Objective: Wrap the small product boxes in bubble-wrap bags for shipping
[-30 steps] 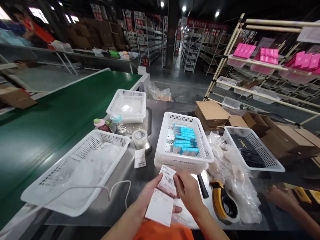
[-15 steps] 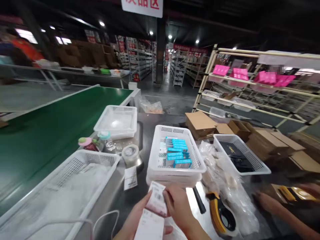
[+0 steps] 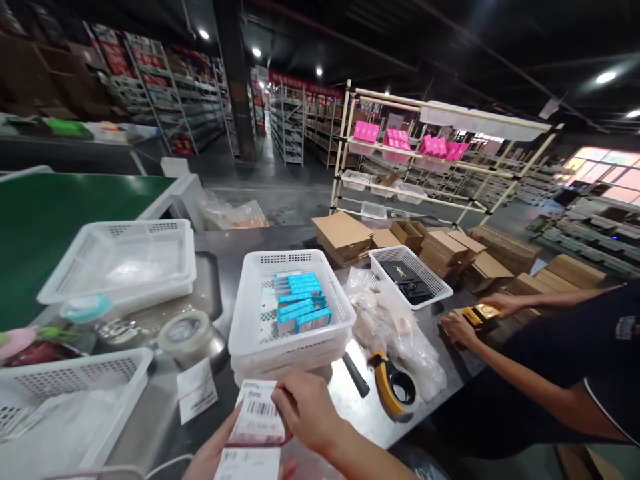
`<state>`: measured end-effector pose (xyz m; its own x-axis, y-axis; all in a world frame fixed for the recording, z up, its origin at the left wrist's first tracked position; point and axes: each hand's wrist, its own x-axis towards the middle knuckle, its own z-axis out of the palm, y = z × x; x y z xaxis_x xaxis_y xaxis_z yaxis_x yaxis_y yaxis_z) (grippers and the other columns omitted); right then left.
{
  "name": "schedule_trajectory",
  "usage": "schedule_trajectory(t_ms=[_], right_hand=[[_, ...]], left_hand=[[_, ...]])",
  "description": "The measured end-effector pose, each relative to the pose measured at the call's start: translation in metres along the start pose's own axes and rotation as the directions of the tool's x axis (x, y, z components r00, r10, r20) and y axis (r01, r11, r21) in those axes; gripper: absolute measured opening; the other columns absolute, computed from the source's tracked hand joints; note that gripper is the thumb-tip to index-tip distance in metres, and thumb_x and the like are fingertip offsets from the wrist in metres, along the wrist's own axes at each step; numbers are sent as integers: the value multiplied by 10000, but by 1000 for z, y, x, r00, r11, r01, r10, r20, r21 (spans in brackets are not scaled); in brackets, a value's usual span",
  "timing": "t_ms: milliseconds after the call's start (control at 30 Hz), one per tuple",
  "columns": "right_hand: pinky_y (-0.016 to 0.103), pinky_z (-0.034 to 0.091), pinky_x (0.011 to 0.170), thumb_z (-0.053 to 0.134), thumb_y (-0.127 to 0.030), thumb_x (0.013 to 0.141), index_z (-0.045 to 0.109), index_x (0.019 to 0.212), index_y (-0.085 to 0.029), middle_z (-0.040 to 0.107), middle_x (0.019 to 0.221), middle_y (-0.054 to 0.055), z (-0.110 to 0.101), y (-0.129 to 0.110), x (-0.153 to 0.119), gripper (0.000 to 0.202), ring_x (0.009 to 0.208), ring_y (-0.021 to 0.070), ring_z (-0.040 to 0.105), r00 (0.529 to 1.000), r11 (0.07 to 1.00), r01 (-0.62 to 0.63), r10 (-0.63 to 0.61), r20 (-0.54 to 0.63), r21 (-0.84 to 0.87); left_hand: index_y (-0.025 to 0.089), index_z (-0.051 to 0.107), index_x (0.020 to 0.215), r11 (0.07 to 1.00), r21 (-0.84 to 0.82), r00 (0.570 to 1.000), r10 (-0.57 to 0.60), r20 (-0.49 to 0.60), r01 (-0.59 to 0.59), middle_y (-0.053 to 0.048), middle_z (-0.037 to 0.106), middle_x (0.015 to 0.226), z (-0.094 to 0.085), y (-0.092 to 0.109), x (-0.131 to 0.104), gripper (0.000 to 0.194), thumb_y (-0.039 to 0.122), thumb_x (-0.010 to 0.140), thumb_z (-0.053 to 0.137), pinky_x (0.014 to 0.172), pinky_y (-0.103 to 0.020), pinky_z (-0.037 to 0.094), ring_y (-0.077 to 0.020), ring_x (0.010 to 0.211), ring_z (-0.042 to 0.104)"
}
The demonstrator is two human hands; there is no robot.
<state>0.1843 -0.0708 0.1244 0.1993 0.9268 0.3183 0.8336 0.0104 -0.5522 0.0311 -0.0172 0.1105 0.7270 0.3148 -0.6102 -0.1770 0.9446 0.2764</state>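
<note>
With left hand and right hand, still gripping the printed barcode slip by its edges, just in front of the white perforated basket of blue boxes. Turned rightward since, bringing a co-worker's torso into sight; apparently still at the same stage of handling.
</note>
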Motion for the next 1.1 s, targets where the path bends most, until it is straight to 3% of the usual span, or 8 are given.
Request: schedule_trajectory(t_ms=[167,233,367,467,667,833,1100], right_hand=[[252,435,613,497,-234,904,608,783,-211,702,761,26,2,2,1,167,682,162,633,1000,997,-18,18,5,76],[259,440,625,480,-242,916,616,783,-205,694,753,33,2,1,2,194,687,167,630,1000,993,-6,7,0,116],[269,436,618,443,-276,946,615,785,-200,659,710,28,-3,0,12,247,660,164,597,1000,981,22,-26,14,194],[265,423,585,450,-293,950,607,784,-206,635,669,12,-8,0,22,244,619,158,576,998,973,38,-50,47,227],[258,410,555,474,-289,946,594,780,-214,605,621,-10,-11,-7,29,217,573,148,558,994,965,46,-69,81,260],[254,405,544,471,-288,948,589,779,-222,599,624,-14,-11,-11,29,216,565,145,549,992,964,32,-62,108,263],[267,426,596,474,-270,942,584,760,-219,604,642,-5,-9,-8,27,219,599,154,559,993,961,32,-61,97,276]], left_hand=[[263,726,912,1000,-29,1000,-11,7,11,2,771,889,4,5,-3,123,255,801,676,818,-465,579,-266,811,722],[197,711,977,997,-62,999,-44,12,45,-64,766,903,10,9,-8,221,323,797,691,835,-513,562,-287,818,717],[93,621,1180,993,-113,990,-26,141,42,-159,742,941,25,19,-17,474,440,858,599,820,-555,529,-331,874,697],[91,578,1254,993,-117,981,7,194,16,-168,731,972,30,25,-20,508,443,888,550,888,-552,481,-338,940,679],[126,658,1106,988,-152,976,49,212,-16,-137,726,962,27,25,-24,419,449,931,456,866,-556,478,-297,860,678],[172,603,1234,984,-179,970,60,236,-18,-126,720,1018,21,23,-23,454,470,915,480,897,-581,452,-304,882,681],[110,663,1092,985,-175,971,26,237,16,-155,727,972,21,21,-19,493,516,921,441,875,-557,467,-298,868,681]])
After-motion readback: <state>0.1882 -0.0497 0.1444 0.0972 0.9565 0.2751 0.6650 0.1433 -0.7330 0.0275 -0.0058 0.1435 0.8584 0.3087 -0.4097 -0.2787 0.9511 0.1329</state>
